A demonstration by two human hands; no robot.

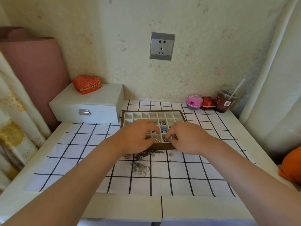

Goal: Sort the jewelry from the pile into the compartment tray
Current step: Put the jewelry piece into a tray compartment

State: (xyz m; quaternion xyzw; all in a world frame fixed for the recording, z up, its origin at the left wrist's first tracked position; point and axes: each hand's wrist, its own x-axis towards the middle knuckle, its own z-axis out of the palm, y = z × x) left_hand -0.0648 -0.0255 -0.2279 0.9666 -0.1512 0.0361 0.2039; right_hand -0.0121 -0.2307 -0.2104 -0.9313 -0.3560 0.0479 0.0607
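A wooden compartment tray (pixel 147 111) with a cream grid lining sits at the middle of the checked cloth. A few cells hold pieces: silver charms (pixel 162 122), a blue piece (pixel 164 130), gold rings (pixel 157 141). The pile of silver jewelry (pixel 140 162) lies on the cloth just in front of the tray. My left hand (pixel 136 136) hovers over the tray's near left cells, fingers curled. My right hand (pixel 185 137) is over the near right cells, its fingertips pinched at a small piece near the front edge. Whether either hand holds something is hidden.
A white latched box (pixel 91 103) with a red heart-shaped case (pixel 87 84) on top stands at the back left. A pink ball (pixel 194 101), a red box (pixel 207 103) and a drink cup with a straw (pixel 226 100) are at the back right. An orange object (pixel 291 167) sits at the right edge.
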